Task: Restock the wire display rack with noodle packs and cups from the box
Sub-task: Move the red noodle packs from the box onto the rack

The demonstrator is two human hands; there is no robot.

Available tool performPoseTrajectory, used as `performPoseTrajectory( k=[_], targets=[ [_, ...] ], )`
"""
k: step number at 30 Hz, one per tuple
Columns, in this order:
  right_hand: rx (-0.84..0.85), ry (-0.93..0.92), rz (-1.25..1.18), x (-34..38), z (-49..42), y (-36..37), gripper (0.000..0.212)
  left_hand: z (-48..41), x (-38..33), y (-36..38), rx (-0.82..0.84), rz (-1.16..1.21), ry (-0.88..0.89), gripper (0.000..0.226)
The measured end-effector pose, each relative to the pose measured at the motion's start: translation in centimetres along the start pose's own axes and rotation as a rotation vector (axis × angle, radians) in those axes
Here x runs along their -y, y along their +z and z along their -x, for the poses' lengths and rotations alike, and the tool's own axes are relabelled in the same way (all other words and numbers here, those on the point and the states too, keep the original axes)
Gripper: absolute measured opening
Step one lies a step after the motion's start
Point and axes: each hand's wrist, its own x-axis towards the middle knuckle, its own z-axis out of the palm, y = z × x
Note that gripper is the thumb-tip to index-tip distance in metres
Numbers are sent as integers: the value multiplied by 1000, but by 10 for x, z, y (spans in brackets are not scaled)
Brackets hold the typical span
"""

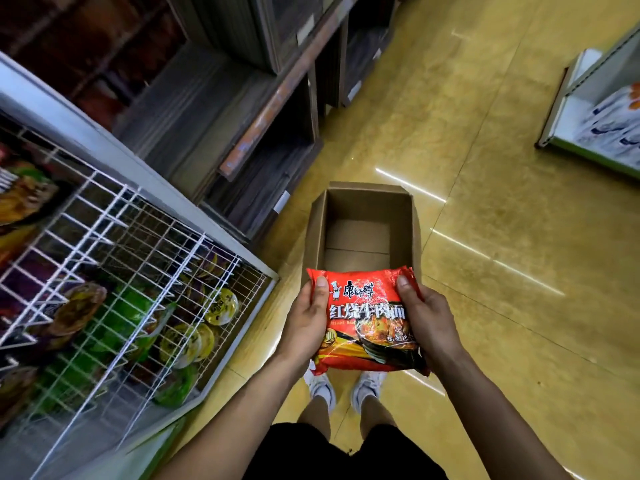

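Left hand (pixel 306 327): you gripped the left edge of the red noodle pack (pixel 367 320), thumb laid along its printed face near the upper corner, the other fingers hidden beneath. Right hand (pixel 427 323): same grip on the right edge, thumb on top, fingers underneath. The pack lay face up and roughly level between both hands, held in the air above your white shoes (pixel 322 386).

Box (pixel 317 233): open-topped cardboard, standing on the yellow floor (pixel 502 237) at 12 o'clock from the pack. The pack's far edge overlapped the box's near rim in view; contact could not be judged. Bare cardboard bottom visible inside.

Wire display rack (pixel 138 237): white grid in a grey frame, at 9 o'clock from your hands, well apart from the pack. Behind the wires, round-lidded noodle cups (pixel 221 306) sat in the compartments nearest you, with green packs (pixel 117 320) at their 9 o'clock. Further contents were blurred.

Dark wooden shelving (pixel 242 116) ran from 10 to 12 o'clock beyond the rack. A white shelf unit (pixel 606 116) carrying pale packages stood at 2 o'clock.
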Motion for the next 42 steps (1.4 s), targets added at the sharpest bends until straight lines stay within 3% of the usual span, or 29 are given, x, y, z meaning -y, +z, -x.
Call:
performPoseTrajectory(
  k=[3, 7, 10, 16, 21, 25, 29, 35, 42],
  targets=[
    [11, -31, 17, 13, 13, 3, 33, 16, -7, -4, -17, 25, 44, 49],
    [46, -87, 63, 31, 25, 12, 30, 29, -20, -20, -9, 64, 74, 25],
    [55, -140, 64, 43, 35, 24, 28, 39, -31, -35, -20, 78, 121, 21],
    [74, -271, 100, 67, 51, 51, 30, 47, -48, -67, -84, 68, 238, 28],
    [125, -331, 101, 86, 60, 73, 34, 55, -65, -90, -101, 81, 302, 51],
    [155, -395, 105, 104, 67, 91, 33, 66, -80, -108, -150, 108, 354, 19],
    [187, -437, 101, 120, 67, 110, 30, 72, -89, -123, -185, 177, 372, 36],
    [308, -477, 150, 145, 59, 139, 33, 78, -101, -143, -298, 209, 395, 21],
    [465, -537, 227, 178, 46, 171, 28, 80, -115, -155, -450, 367, 428, 34]
  ],
)
